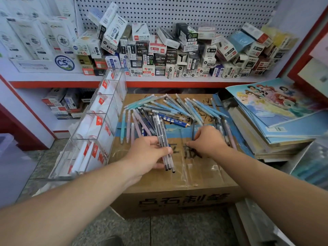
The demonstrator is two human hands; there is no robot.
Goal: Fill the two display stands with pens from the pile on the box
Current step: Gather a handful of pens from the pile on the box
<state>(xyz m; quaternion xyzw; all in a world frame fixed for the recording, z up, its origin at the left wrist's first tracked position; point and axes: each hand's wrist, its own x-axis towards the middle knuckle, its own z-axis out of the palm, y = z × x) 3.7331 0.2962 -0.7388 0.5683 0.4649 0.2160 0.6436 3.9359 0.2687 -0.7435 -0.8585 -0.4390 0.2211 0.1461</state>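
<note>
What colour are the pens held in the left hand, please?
The clear plastic pens have dark cores; best in head view.

A stationery shop, it seems: the far red-edged shelf (159,84) under a pegboard (177,11) is heaped with small branded boxes (159,55) (mostly pen-sized), a clear acrylic display stand (99,121) sits at left, loose pens (168,109) cover a near cardboard carton (177,201), and cartoon picture books (276,110) are stacked at right.

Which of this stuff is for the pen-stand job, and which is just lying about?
Job: pen pile, cardboard box, acrylic display stand, clear pens held by left hand.
Lying about: pen cartons on the shelf, stack of picture books, pegboard.
</note>
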